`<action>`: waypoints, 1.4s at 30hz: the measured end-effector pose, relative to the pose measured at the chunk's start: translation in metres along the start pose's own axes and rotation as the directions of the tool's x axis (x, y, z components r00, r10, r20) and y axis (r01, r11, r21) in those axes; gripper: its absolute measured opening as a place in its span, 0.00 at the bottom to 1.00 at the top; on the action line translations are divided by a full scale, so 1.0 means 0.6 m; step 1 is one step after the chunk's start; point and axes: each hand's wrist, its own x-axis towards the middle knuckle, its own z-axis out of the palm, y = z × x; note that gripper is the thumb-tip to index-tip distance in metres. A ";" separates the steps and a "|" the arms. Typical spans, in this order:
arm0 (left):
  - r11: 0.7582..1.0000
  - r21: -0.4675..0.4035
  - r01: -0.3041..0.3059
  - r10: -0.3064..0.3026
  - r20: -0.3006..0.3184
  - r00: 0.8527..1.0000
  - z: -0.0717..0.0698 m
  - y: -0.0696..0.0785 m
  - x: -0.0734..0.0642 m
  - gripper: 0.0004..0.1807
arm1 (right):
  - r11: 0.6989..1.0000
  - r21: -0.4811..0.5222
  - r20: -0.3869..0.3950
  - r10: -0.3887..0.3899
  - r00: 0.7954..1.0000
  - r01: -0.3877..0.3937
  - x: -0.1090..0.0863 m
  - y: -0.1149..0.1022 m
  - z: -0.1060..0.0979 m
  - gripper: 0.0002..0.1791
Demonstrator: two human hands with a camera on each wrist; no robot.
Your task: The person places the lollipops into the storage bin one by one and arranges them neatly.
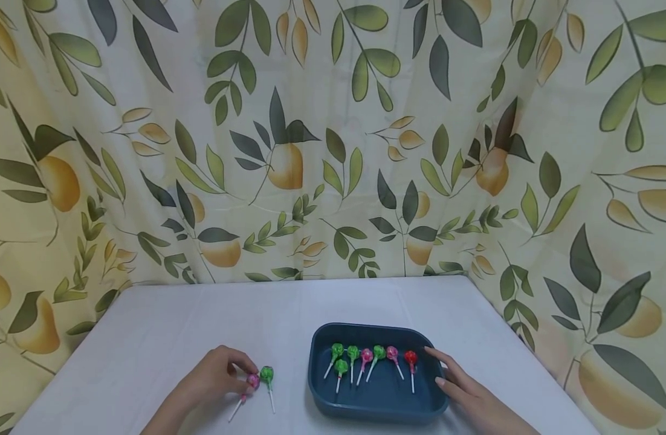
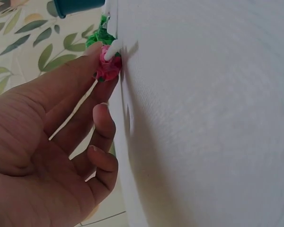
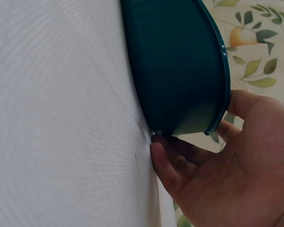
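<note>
My left hand [image 1: 216, 374] pinches a pink-wrapped lollipop [image 1: 253, 380] by its head between thumb and fingertips, its white stick slanting down toward me. Right beside it on the white cloth lies a green lollipop [image 1: 266, 374]. In the left wrist view, the pink lollipop [image 2: 109, 66] sits at the fingertips and the other fingers curl loosely. My right hand [image 1: 469, 389] holds the right end of a dark blue tray [image 1: 376, 412]. The right wrist view has the thumb at the tray's rim [image 3: 225, 61] and lower fingers near its base.
Inside the tray lie several lollipops: green ones [image 1: 337, 350], pink ones [image 1: 392, 353] and a red one [image 1: 411, 357] at the right. White cloth covers the table [image 1: 229, 314]. A curtain [image 1: 322, 229] with fruit and leaf prints hangs behind and at both sides.
</note>
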 end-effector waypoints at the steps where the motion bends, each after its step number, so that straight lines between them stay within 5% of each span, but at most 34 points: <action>1: 1.000 0.005 0.008 -0.008 -0.002 1.000 0.000 0.001 0.000 0.14 | 1.000 0.001 0.000 0.000 1.000 0.000 0.000 -0.001 0.000 0.36; 9: 0.994 0.062 0.094 -0.090 -0.058 0.994 0.000 0.008 -0.002 0.14 | 1.000 0.008 0.002 -0.003 1.000 0.003 0.001 0.000 0.000 0.37; 16: 1.000 0.014 0.024 -0.024 -0.035 0.999 -0.007 -0.001 -0.001 0.14 | 1.000 0.025 0.013 -0.017 1.000 0.017 0.003 0.002 -0.001 0.37; 25: 0.997 0.045 0.065 -0.063 -0.051 0.997 -0.017 0.014 0.010 0.14 | 1.000 0.016 -0.003 0.002 1.000 -0.002 0.001 -0.001 -0.002 0.36; 42: 0.999 0.045 0.017 -0.011 -0.137 0.990 -0.025 0.041 0.028 0.12 | 1.000 -0.001 -0.001 -0.005 1.000 0.005 0.001 -0.003 0.000 0.37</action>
